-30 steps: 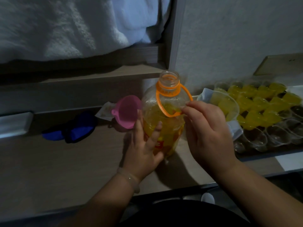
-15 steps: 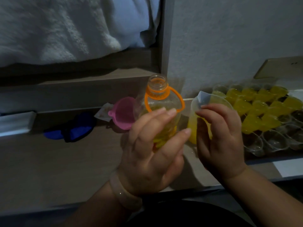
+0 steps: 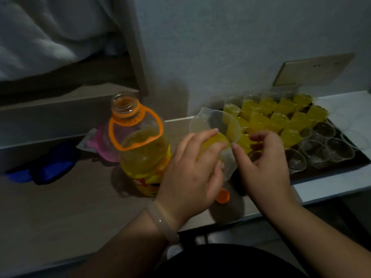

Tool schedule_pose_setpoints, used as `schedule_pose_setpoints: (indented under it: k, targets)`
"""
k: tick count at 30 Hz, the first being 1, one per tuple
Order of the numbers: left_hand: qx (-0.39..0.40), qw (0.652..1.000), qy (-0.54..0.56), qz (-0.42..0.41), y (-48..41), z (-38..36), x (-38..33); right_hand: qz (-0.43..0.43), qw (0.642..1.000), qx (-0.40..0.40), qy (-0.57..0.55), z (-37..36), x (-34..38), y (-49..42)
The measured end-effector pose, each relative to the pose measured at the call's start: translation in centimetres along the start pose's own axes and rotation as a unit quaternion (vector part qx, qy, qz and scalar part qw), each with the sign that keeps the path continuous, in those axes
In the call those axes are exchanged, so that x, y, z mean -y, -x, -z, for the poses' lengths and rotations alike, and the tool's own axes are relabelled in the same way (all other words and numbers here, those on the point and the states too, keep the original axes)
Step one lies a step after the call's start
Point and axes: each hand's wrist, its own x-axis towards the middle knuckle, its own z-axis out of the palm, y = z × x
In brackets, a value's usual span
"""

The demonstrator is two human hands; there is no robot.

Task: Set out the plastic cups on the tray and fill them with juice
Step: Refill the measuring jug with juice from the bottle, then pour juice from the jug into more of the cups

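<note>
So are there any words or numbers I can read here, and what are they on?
The bottle has a label: red and dark print on yellow, too blurred to read.
The wall plate: only small dark marks, no readable text.
Nothing else shows any writing.
</note>
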Motion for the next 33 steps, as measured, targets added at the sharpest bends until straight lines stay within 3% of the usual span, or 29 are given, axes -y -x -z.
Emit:
schedule_pose_setpoints:
  k: [6, 12, 21, 33]
  targets:
    - [-0.003, 1.0, -0.019, 0.02, -1.4, -1.4, 0.0, -0.113, 0.983, 0.143, 0.01, -0.5, -1.9, -0.4]
    - [-0.032, 0.999, -0.03, 0.033, -2.3, -1.7, -0.2, -0.171, 0.939, 0.238, -0.181, -2.0, -1.9, -1.1]
    - [-0.095, 0.993, -0.058, 0.03, -3.8, -0.8, -1.6, -0.146, 0.937, 0.17, -0.268, -2.5, -3.1, -1.9]
    - [-0.168, 0.983, -0.057, -0.042, -6.9, -0.7, -5.3, -0.127, 0.923, 0.063, -0.357, 5.0, 0.2, -5.8]
